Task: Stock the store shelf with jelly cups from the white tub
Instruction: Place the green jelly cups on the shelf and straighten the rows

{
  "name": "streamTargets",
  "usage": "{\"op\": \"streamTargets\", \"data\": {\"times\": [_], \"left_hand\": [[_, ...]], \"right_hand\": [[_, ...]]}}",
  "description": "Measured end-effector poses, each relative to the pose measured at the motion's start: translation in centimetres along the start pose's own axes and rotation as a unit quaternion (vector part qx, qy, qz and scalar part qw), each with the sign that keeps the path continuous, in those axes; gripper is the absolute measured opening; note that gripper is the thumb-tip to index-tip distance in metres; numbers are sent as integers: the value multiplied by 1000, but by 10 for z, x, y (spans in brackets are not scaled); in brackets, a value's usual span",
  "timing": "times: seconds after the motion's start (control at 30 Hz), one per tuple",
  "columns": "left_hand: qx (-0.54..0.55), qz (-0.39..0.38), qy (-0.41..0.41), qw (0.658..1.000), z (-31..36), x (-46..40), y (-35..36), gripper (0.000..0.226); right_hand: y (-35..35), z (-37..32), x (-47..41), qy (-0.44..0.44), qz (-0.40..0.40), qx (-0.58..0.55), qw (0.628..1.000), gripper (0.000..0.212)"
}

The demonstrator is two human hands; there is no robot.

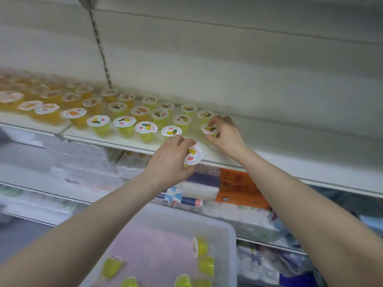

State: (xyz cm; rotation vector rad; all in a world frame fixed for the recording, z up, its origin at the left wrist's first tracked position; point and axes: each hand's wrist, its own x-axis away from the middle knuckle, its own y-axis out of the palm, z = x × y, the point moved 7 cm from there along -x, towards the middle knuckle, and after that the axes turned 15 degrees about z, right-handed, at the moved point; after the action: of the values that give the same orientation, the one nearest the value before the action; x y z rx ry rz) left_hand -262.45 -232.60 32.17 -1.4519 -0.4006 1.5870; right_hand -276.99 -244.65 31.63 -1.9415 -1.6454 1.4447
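Note:
Rows of yellow-green and orange jelly cups with white foil lids stand on the white store shelf. My right hand pinches one yellow-green jelly cup at the right end of the rows, upright on the shelf. My left hand grips another jelly cup, tilted with its lid facing me, at the shelf's front edge. Below, the white tub holds several loose yellow-green cups lying on their sides.
The shelf to the right of my hands is bare, with a white back panel behind. Lower shelves carry wrapped packs and an orange box. A slotted upright divides the back wall.

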Motion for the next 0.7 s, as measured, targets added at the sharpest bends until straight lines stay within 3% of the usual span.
{"op": "streamTargets", "data": {"times": [0.23,0.7], "left_hand": [[-108,32,61,992,3,-20,2,55],[-153,30,20,988,-11,-59,31,51]], "right_hand": [[9,6,-12,-29,27,-15,999,34],[4,12,-11,-151,36,26,987,28]]}}
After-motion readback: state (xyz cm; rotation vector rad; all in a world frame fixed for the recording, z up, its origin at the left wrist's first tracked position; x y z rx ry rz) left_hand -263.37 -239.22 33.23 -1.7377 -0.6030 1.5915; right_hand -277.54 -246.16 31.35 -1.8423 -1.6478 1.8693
